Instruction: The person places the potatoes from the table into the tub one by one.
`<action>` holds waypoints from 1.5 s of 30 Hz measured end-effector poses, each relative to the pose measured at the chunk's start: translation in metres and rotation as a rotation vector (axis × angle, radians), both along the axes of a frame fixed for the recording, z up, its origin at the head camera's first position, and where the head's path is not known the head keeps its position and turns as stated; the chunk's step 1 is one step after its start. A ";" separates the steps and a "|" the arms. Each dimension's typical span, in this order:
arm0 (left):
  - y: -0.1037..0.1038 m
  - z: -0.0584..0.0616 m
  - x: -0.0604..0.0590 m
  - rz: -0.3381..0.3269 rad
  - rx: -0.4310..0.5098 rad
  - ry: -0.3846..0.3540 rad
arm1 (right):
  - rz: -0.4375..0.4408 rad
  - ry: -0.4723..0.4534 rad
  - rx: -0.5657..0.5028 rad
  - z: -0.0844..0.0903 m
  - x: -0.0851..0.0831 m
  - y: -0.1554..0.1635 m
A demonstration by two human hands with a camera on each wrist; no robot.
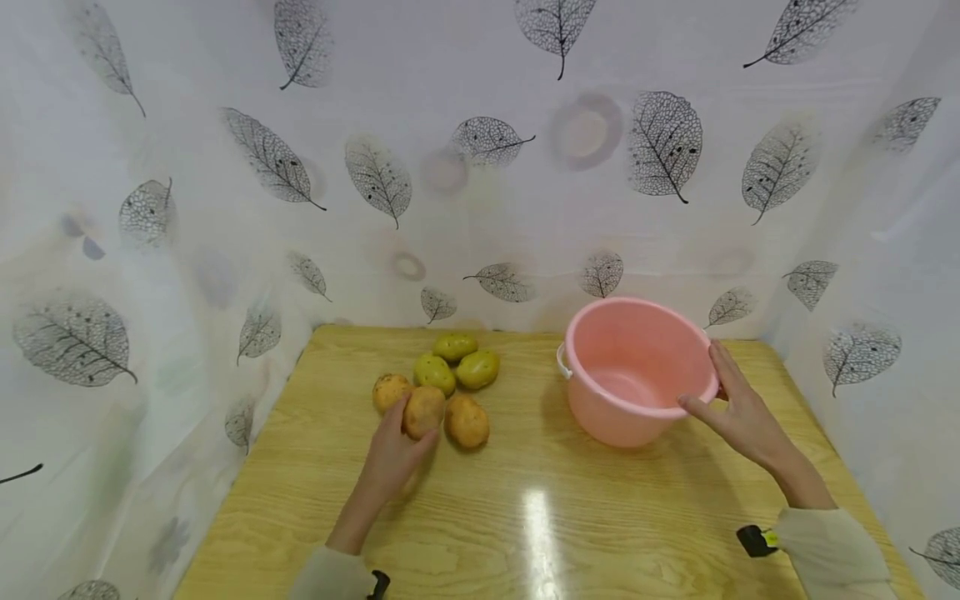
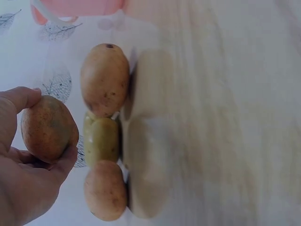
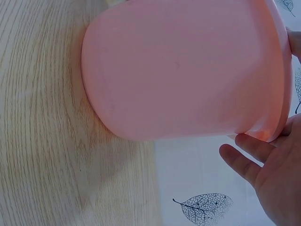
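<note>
My left hand [image 1: 392, 458] grips a brown potato [image 1: 424, 412] between thumb and fingers. In the left wrist view that potato [image 2: 49, 129] is raised off the table, apart from the others. Two more brown potatoes, one on the right [image 1: 467, 422] and one on the left [image 1: 391, 392], lie beside it. Behind them sit three smooth yellow-green ovals [image 1: 477, 369] of a kind I cannot tell. A pink bucket [image 1: 622, 417] stands upright at the right. My right hand [image 1: 750, 421] rests against its rim, thumb and fingers spread; some fingers are hidden behind the rim.
The wooden table [image 1: 480, 517] ends at a leaf-printed white curtain [image 1: 480, 208], which hangs behind it and along both sides. A white handle [image 1: 563, 362] hangs at the bucket's left side. A bright reflection shows on the table's front middle.
</note>
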State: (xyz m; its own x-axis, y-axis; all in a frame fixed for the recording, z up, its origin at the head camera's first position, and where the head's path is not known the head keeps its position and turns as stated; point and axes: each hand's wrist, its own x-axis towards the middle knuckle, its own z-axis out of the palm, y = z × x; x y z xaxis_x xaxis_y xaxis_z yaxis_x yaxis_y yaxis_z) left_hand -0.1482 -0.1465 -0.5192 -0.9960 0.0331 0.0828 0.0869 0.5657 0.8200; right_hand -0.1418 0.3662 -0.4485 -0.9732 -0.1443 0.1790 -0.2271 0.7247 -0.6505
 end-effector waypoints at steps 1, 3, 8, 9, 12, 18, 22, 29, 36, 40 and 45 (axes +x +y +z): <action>0.002 0.004 0.000 0.000 0.002 -0.002 | 0.000 -0.001 0.000 0.000 0.000 0.000; 0.006 0.012 -0.001 -0.008 0.011 -0.006 | -0.001 -0.003 0.000 0.000 0.001 0.000; 0.015 0.028 -0.005 -0.042 0.026 -0.010 | 0.007 0.005 -0.011 0.000 0.000 0.000; 0.017 0.030 -0.007 -0.049 0.031 -0.011 | 0.009 0.006 -0.013 0.000 0.000 0.000; 0.022 0.038 -0.010 -0.065 0.049 -0.025 | 0.014 0.006 -0.017 -0.001 -0.001 0.000; 0.032 0.054 -0.016 -0.091 0.055 -0.014 | 0.014 0.003 -0.025 -0.001 -0.001 0.000; 0.038 0.065 -0.018 -0.110 0.028 0.020 | 0.011 -0.002 -0.030 0.000 -0.001 0.000; 0.046 0.081 -0.022 -0.127 0.031 0.029 | 0.012 -0.004 -0.030 0.000 -0.002 0.001; 0.053 0.091 -0.026 -0.177 0.070 0.077 | 0.013 -0.011 -0.029 0.001 -0.001 0.000; 0.058 0.097 -0.030 -0.193 0.076 0.101 | 0.020 -0.013 -0.039 0.002 -0.001 -0.001; 0.066 0.106 -0.034 -0.221 0.092 0.114 | 0.020 -0.011 -0.042 0.003 0.000 -0.002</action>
